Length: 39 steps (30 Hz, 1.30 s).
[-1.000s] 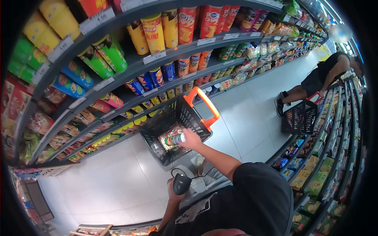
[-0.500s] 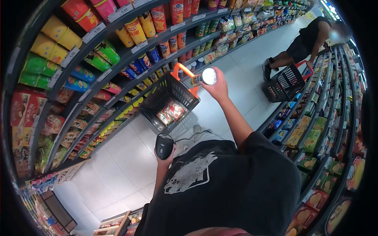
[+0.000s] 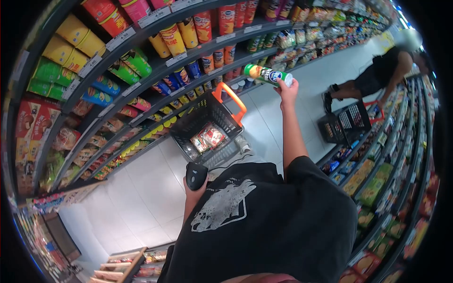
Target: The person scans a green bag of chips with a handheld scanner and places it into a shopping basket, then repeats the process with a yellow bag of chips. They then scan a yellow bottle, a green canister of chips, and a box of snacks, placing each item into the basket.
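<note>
My right hand (image 3: pixel 289 90) is stretched out and grips the white-lidded end of a green chip can (image 3: pixel 267 74). The can lies nearly sideways, its label facing up, beside the snack shelf. My left hand (image 3: pixel 194 190), close to my body, is closed around a black handheld barcode scanner (image 3: pixel 196 176), whose cable runs off to the right. Between the two hands stands a black shopping basket (image 3: pixel 229 152) with an orange handle (image 3: pixel 239 104). Inside the basket are packaged foods (image 3: pixel 208 137) in clear and red wrapping.
Curved-looking shelves (image 3: pixel 177 60) of chip cans and bagged snacks line the left and top. More shelves (image 3: pixel 373 177) run along the right. In the aisle, another person (image 3: pixel 377 78) bends by a second black basket (image 3: pixel 347 125). A wooden rack (image 3: pixel 125 269) is at the bottom left.
My right hand has moved up and right from beside the basket handle, and the can has turned so its green label shows. The scanner stays in my left hand. The other person bends lower.
</note>
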### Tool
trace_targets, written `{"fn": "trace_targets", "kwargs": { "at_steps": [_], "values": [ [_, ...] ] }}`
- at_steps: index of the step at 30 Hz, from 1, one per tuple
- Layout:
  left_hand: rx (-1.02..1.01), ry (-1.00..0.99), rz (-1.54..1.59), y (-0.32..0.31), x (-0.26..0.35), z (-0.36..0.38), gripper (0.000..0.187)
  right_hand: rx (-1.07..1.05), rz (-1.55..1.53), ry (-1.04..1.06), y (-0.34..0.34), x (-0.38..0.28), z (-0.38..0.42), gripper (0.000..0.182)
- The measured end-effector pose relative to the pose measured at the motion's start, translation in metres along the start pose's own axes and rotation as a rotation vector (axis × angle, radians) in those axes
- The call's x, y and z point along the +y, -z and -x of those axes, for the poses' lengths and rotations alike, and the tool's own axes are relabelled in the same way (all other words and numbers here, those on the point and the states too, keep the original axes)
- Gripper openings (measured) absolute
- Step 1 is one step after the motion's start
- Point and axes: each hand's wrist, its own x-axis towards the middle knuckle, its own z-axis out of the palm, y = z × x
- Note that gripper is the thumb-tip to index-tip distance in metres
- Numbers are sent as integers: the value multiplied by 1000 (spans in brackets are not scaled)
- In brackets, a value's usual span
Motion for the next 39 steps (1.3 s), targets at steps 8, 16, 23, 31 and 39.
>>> {"fn": "trace_targets", "kwargs": {
  "at_steps": [8, 16, 23, 31, 39],
  "values": [
    [198, 184, 15, -82, 68, -61, 30, -97, 348, 216, -77, 65, -144, 74],
    [331, 147, -114, -149, 94, -86, 26, -318, 672, 639, -130, 109, -208, 75],
    [255, 275, -145, -172, 138, -95, 18, -472, 937, 622, -151, 132, -252, 75],
    [317, 221, -211, -172, 127, -90, 20, -490, 1005, 532, -174, 123, -273, 54],
    [197, 235, -153, -166, 133, -92, 16, -570, 996, 619, -166, 151, -269, 67]
  ]
}}
